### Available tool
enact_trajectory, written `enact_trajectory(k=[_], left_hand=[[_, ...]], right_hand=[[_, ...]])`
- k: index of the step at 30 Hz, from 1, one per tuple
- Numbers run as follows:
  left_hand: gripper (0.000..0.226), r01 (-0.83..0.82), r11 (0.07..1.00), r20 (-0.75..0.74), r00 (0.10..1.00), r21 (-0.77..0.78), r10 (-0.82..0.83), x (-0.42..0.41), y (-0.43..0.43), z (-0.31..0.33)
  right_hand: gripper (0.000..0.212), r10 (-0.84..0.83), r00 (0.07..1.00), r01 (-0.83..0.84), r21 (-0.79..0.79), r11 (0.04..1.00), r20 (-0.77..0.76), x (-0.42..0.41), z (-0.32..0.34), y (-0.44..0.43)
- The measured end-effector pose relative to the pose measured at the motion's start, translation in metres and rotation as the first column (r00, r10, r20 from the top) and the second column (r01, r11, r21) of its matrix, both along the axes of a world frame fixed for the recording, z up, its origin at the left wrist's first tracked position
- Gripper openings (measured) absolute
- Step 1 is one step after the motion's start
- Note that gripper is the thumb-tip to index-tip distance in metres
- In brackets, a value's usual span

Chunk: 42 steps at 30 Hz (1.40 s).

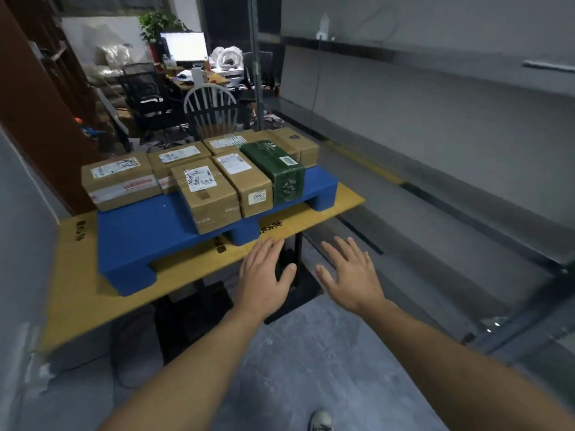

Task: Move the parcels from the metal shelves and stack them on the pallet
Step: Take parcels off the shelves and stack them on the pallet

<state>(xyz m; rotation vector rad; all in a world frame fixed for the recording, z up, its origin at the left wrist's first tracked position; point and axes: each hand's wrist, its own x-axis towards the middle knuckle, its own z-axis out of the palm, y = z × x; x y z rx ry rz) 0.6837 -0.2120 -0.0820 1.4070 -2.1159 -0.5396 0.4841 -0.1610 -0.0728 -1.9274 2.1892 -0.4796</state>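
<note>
The parcels lay on the blue pallet (140,231), in one layer, close together. At the front stood a brown box with a white label (207,195), beside it a brown box marked 0967 (245,181), and to the right of that a dark green parcel (275,171) wrapped in shiny film. Behind them were more brown boxes, one at the far left with red-printed tape (119,180). The left front part of the pallet was bare. The pallet rested on a sheet of yellow cardboard (77,290) that covered a table with a black leg.

My left hand (264,275) was flat and spread, palm down, holding nothing, just in front of the cardboard edge. My right hand (350,273) was spread the same way, also holding nothing, beside the left one over the grey floor (311,353). Behind the pallet stood a white chair (210,107) and a desk with a lit monitor (185,46).
</note>
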Motion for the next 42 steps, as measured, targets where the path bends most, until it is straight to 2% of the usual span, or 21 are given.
enact_trajectory(k=[7, 12, 16, 19, 21, 26, 30, 36, 42], left_hand=[[0.062, 0.265, 0.963, -0.055, 0.963, 0.041, -0.263, -0.109, 0.041, 0.005], [0.063, 0.46, 0.887, -0.096, 0.885, 0.038, -0.455, -0.214, 0.098, 0.014], [0.072, 0.58, 0.814, -0.127, 0.811, 0.037, -0.572, -0.305, 0.166, 0.022], [0.071, 0.675, 0.736, -0.153, 0.734, 0.053, -0.662, -0.37, 0.23, 0.027], [0.07, 0.73, 0.681, -0.179, 0.678, 0.052, -0.713, -0.412, 0.274, 0.032], [0.058, 0.849, 0.528, -0.222, 0.519, 0.018, -0.826, -0.503, 0.387, 0.042], [0.057, 0.919, 0.394, -0.239, 0.38, -0.009, -0.893, -0.554, 0.469, 0.052], [0.056, 0.977, 0.213, -0.236, 0.203, -0.014, -0.95, -0.608, 0.561, 0.057], [0.058, 0.997, 0.078, -0.266, 0.078, 0.012, -0.961, -0.652, 0.63, 0.056]], right_hand=[[0.061, -0.26, 0.965, 0.262, -0.046, 0.964, 0.038, -0.082, 0.003, 0.098], [0.069, -0.464, 0.882, 0.47, -0.08, 0.879, 0.085, -0.155, 0.01, 0.185], [0.065, -0.602, 0.793, 0.609, -0.1, 0.787, 0.087, -0.216, 0.019, 0.273], [0.079, -0.697, 0.71, 0.703, -0.143, 0.696, 0.102, -0.262, 0.027, 0.35], [0.081, -0.754, 0.645, 0.763, -0.17, 0.624, 0.126, -0.293, 0.031, 0.402], [0.059, -0.853, 0.495, 0.862, -0.215, 0.458, 0.165, -0.346, 0.04, 0.524], [0.054, -0.916, 0.358, 0.92, -0.239, 0.312, 0.183, -0.37, 0.044, 0.607], [0.057, -0.952, 0.195, 0.959, -0.249, 0.134, 0.237, -0.386, 0.043, 0.695], [0.056, -0.96, 0.041, 0.97, -0.242, -0.029, 0.277, -0.406, 0.036, 0.758]])
